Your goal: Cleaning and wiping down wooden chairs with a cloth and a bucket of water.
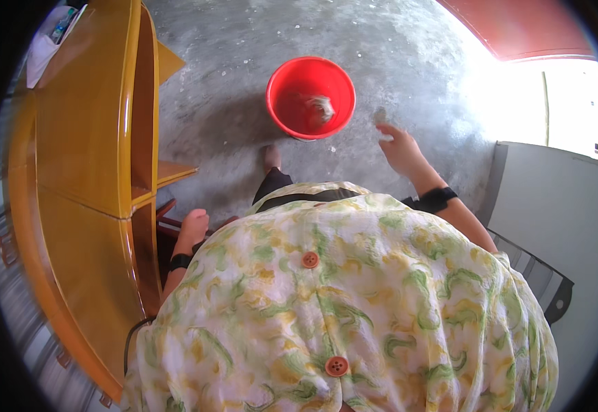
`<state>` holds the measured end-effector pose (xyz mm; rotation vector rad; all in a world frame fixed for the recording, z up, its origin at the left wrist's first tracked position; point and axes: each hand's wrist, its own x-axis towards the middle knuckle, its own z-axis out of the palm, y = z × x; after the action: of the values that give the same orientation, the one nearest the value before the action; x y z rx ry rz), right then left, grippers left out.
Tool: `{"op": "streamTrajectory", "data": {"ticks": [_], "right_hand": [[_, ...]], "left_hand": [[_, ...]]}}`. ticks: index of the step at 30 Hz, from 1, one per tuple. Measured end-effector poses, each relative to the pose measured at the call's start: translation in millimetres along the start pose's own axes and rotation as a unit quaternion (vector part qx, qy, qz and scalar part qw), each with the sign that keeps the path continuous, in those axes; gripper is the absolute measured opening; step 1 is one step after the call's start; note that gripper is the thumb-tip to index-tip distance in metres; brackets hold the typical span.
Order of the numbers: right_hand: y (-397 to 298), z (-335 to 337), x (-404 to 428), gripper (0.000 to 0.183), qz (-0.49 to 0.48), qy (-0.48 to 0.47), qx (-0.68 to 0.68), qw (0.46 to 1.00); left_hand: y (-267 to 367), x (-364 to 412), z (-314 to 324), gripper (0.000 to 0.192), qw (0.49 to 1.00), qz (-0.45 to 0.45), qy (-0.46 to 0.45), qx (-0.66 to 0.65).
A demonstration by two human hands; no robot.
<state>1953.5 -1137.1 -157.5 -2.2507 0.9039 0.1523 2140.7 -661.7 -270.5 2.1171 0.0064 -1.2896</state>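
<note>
A red plastic bucket [288, 116] stands on the concrete floor in front of me. Inside it is a blurred whitish bundle [322, 108], perhaps a cloth, against the bucket's inner right side. My right hand [401, 152] is held out to the right of the bucket, apart from it, thumb and fingers spread and nothing seen between them. Down at my left side, my left hand [194, 226] has its fingers curled in, with no object visible in it. It is beside a yellow-brown wooden cabinet [82, 165] and in front of dark red furniture bars [169, 222].
A wooden panel [175, 174] juts from the cabinet towards my left. At right stand a grey-white panel [551, 206] and a grey slatted frame [525, 262]. My bare foot [272, 157] is just below the bucket. Bright light enters at upper right, beneath a red surface [530, 26].
</note>
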Motion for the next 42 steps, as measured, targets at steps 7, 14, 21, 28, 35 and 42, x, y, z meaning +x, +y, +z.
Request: {"op": "streamTrajectory", "data": {"ticks": [7, 14, 21, 28, 35, 42], "right_hand": [[51.6, -0.5, -16.3, 0.033, 0.118, -0.202, -0.224, 0.946], [50.9, -7.7, -7.9, 0.032, 0.172, -0.188, -0.141, 0.957], [178.4, 25.1, 55.6, 0.031, 0.052, -0.166, -0.134, 0.976], [133.9, -0.4, 116.0, 0.033, 0.18, -0.162, -0.069, 0.968], [83.9, 36.8, 159.0, 0.032, 0.177, -0.21, 0.021, 0.961], [62.4, 128.5, 225.6, 0.045, 0.189, -0.301, 0.057, 0.933]], "left_hand": [[60.7, 87.4, -53.1, 0.035, 0.997, -0.022, 0.07, -0.036], [80.4, 100.7, -49.1, 0.035, 0.997, -0.03, 0.061, 0.03], [154.1, 85.7, -20.6, 0.032, 0.997, -0.059, 0.009, 0.041], [231.9, 86.4, -21.1, 0.031, 0.983, 0.045, 0.064, 0.168], [250.2, 178.5, 4.4, 0.029, 0.969, 0.099, -0.062, 0.217], [240.0, 302.1, 33.5, 0.029, 0.976, 0.026, -0.058, 0.207]]}}
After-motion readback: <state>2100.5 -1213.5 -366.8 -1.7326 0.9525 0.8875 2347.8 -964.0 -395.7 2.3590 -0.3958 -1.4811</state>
